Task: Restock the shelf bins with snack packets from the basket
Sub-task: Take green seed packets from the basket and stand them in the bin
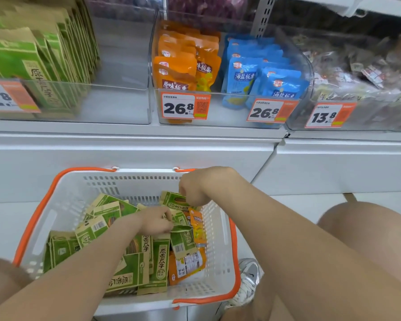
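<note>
A white basket (63, 200) with orange rim sits on the floor below the shelf, holding several green-and-tan packets (130, 267) and a few orange packets (186, 266). Both hands reach into it. My left hand (156, 222) grips a green packet (180, 222) in the pile's middle. My right hand (195, 187) pinches the top of another green packet (174, 201) near the basket's far right corner. On the shelf above, a clear bin (116, 100) at left holds upright green packets (44, 59).
The middle bin (218, 112) holds orange packets (183, 66) and blue packets (259, 75), tagged 26.8. A right bin (357, 77) holds brownish wrapped snacks, tagged 13.8. My knees and a sneaker (247, 281) flank the basket. A white cabinet front stands behind it.
</note>
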### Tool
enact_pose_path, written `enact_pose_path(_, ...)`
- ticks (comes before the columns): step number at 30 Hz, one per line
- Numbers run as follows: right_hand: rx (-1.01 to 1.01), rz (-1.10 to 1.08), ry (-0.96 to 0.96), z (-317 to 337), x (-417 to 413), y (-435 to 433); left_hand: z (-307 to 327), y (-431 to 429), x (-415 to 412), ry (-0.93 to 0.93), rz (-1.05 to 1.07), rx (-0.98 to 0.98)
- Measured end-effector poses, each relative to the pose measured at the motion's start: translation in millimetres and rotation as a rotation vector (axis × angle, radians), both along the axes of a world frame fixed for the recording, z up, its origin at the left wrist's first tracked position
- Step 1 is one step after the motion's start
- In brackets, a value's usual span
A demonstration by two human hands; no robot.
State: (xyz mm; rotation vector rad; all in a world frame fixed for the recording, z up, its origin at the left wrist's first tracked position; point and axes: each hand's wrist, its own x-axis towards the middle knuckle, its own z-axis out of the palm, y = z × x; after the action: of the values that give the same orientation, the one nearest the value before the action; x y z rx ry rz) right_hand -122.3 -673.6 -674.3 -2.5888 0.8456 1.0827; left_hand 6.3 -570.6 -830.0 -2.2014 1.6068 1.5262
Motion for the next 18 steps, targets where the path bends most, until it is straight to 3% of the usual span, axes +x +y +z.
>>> enact_pose_path(3,-0.036,0.02,0.037,12.9,-5.5,-5.3,25.6,0.9,7.1,0.285,0.239,0.021)
enact_pose_path(6,-0.024,0.018,-0.049,24.9,-14.0,-2.9,45.9,5.5,11.0,0.711,0.532,0.04)
enact_pose_path(11,-0.057,-0.15,-0.373,46.3,-19.8,-7.9,88.8,5.7,5.3,1.146,0.601,-0.024)
enact_pose_path(13,-0.077,-0.181,-0.455,56.8,-23.8,-11.3,105.1,6.4,2.3,1.094,0.57,-0.064)
enact_pose_path(16,-0.055,-0.186,-0.52,61.0,-30.2,-12.0,134.4,11.0,-6.4,0.733,0.418,-0.297)
enact_pose_path(18,0.024,-0.234,-0.62,60.2,-33.1,-9.7,143.3,13.5,-6.6,0.596,0.379,-0.412)
